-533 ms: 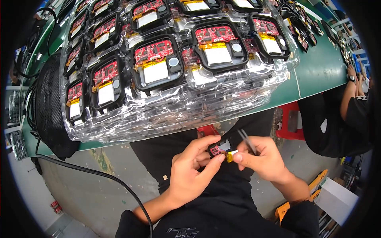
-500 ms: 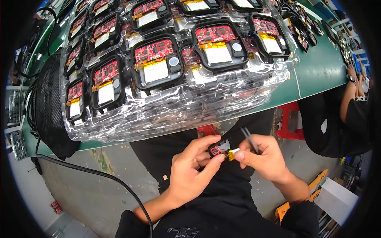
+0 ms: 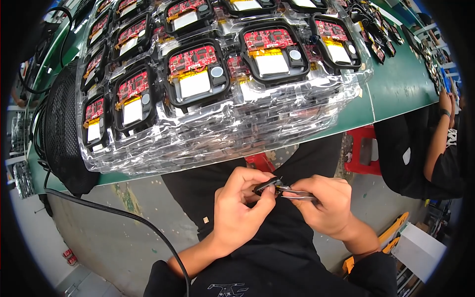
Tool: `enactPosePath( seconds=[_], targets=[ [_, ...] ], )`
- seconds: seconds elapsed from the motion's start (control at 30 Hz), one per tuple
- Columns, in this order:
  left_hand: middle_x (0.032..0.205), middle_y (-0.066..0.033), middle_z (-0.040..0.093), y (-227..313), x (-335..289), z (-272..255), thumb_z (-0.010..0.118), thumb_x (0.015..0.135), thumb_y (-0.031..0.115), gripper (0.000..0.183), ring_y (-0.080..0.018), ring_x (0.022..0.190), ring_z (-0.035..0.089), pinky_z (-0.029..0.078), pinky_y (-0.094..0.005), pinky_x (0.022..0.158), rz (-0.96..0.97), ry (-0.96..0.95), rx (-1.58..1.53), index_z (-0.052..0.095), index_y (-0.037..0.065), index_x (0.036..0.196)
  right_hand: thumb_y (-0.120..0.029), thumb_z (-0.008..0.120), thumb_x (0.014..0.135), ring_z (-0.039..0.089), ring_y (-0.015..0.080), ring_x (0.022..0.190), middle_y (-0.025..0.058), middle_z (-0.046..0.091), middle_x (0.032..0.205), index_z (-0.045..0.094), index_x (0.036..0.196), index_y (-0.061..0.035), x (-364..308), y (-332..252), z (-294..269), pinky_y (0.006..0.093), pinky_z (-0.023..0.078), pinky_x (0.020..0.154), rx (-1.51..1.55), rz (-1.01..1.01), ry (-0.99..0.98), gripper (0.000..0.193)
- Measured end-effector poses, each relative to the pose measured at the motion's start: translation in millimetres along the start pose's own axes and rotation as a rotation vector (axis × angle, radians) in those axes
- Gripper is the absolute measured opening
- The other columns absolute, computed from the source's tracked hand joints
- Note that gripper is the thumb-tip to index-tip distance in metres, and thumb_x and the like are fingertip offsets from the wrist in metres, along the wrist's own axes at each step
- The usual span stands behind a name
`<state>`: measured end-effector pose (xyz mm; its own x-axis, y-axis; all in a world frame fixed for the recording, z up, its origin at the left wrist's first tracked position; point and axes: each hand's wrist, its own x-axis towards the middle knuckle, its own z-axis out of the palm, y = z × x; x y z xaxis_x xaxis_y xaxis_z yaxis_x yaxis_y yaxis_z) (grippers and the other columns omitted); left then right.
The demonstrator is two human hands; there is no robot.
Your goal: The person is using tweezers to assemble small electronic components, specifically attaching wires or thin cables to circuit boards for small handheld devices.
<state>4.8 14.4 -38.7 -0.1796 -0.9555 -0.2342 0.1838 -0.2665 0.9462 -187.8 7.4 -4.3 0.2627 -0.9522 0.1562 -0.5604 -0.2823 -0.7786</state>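
Over my lap, my left hand [image 3: 242, 210] pinches a small black device housing [image 3: 267, 185] between thumb and fingers. The housing is tilted, so its circuit board is mostly hidden. My right hand [image 3: 326, 204] is closed around metal tweezers [image 3: 298, 194], whose tips reach the housing's right side. Whether the tips grip a part there I cannot tell. Beyond my hands, clear plastic trays [image 3: 217, 133] are stacked on the green table. Their top tray holds several black housings [image 3: 197, 74] with red circuit boards, yellow tape and white batteries.
A black mesh bag [image 3: 67, 128] and a black cable [image 3: 116, 213] lie left of the trays. Loose electronic parts [image 3: 378, 37] lie on the green table [image 3: 398, 91] at far right. A red stool [image 3: 363, 153] stands below, near a co-worker's arm [image 3: 438, 143].
The housing has tipped, hiding its board. The tweezers have swung from pointing up and away to pointing left at the housing. The white and yellow battery near my right fingers no longer shows.
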Motion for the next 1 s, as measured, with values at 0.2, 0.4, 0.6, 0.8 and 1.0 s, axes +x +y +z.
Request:
enactPosePath(
  seconds=[0.2,0.4,0.6,0.8,1.0],
  targets=[
    [0.107,-0.0129,0.075,2,-3,0,0.066,0.098,-0.003,0.027,-0.0151,0.095,0.074,0.060,-0.0256,0.079,-0.045,-0.036,-0.011,0.058,-0.004,0.124,0.001,0.084,0.074,0.066,0.0194,0.054,0.0096,0.071,0.072,0.070,0.086,-0.0006,1,3,3,0.0287,0.049,0.049,-0.084,-0.034,0.021,0.019],
    [0.117,-0.0163,0.075,-1,-2,0,0.065,0.099,-0.004,0.031,-0.0154,0.096,0.074,0.059,-0.0252,0.077,-0.016,-0.049,-0.025,0.057,-0.004,0.129,0.005,0.080,0.075,0.064,0.0231,0.054,0.0103,0.067,0.072,0.068,0.091,0.0008,3,3,2,0.0319,0.049,0.048,0.011,0.006,0.006,0.021],
    [0.113,-0.0140,0.077,0,-2,-1,0.067,0.098,-0.003,0.032,-0.0101,0.092,0.073,0.056,-0.0222,0.074,-0.013,-0.049,0.035,0.059,-0.003,0.129,0.004,0.080,0.078,0.068,0.0223,0.056,0.0113,0.069,0.073,0.068,0.092,0.0006,5,2,-4,0.0306,0.051,0.050,0.021,0.044,-0.008,0.018],
    [0.125,-0.0208,0.070,8,-1,-1,0.064,0.099,-0.007,0.032,-0.0203,0.107,0.071,0.061,-0.0330,0.093,-0.070,-0.096,0.061,0.057,-0.009,0.130,0.004,0.080,0.080,0.069,0.0219,0.056,0.0115,0.070,0.071,0.067,0.091,0.0010,3,2,-3,0.0304,0.051,0.050,0.042,0.053,-0.020,0.017],
    [0.125,-0.0203,0.070,11,-2,0,0.065,0.098,-0.007,0.035,-0.0197,0.106,0.072,0.061,-0.0304,0.092,-0.062,-0.084,0.151,0.057,-0.010,0.132,0.003,0.079,0.082,0.069,0.0220,0.056,0.0112,0.070,0.071,0.067,0.091,0.0009,2,2,-3,0.0302,0.051,0.050,0.044,0.046,0.007,0.015]
  ],
)
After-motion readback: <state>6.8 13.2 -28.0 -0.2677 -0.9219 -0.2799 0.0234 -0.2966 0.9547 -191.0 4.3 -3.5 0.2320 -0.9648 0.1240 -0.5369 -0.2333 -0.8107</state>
